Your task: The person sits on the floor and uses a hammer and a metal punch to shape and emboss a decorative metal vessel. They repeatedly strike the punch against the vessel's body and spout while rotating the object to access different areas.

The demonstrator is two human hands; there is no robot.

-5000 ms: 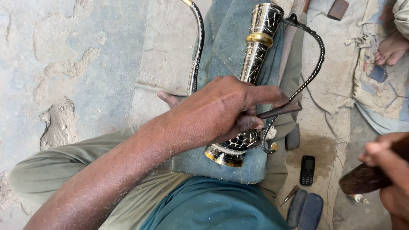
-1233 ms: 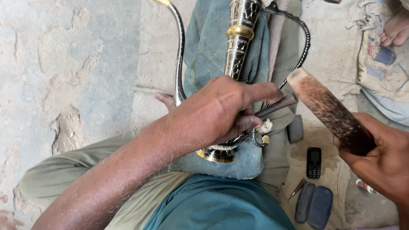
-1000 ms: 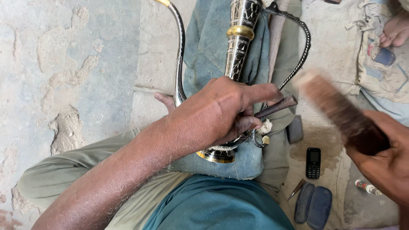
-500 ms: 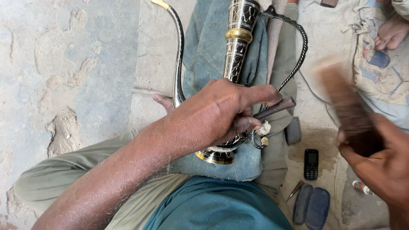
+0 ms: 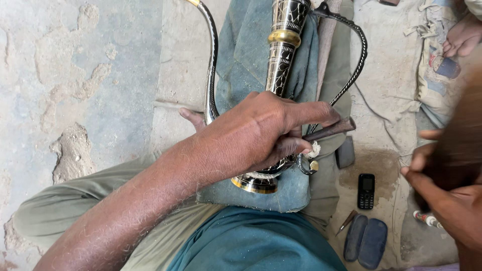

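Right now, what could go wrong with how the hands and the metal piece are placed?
1. The left hand pins a thin dark tool on the engraved metal vessel; its fingers lie beside the tool's end, so a stray blow could hurt them.
2. The right hand holds a blurred wooden block.
3. The vessel rests only on cloth and could roll.

Teal shirt, olive trousers, bare forearms
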